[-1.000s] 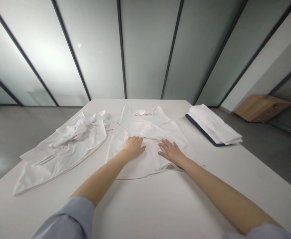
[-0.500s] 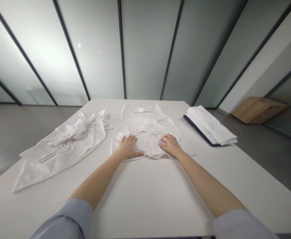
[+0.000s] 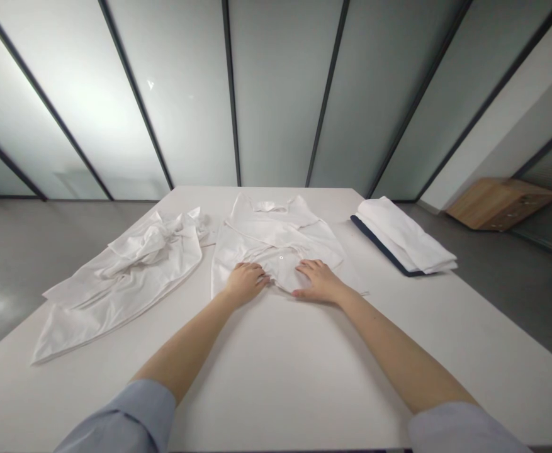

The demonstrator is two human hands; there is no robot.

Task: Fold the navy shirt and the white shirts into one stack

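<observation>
A white shirt [image 3: 276,234] lies on the white table with its collar at the far end and loose creases across its middle. At the shirt's near edge, my left hand [image 3: 247,283] has its fingers curled together on the bunched hem; its thumb is hidden. My right hand [image 3: 319,282] rests on the near right part of the shirt, palm down, with fingers spread and the thumb apart. The cloth between the two hands is gathered a little, and a small round spot shows on it.
A crumpled white garment [image 3: 129,270] spreads over the left side of the table [image 3: 276,377]. Toward the right edge lies a folded stack of white cloth [image 3: 401,236] over dark blue cloth [image 3: 379,246]. A wooden cabinet [image 3: 497,204] stands beyond on the floor.
My left hand has gone from lying spread to curled fingers, shifting slightly right. The right hand has moved a little left. The near hem is more bunched between them.
</observation>
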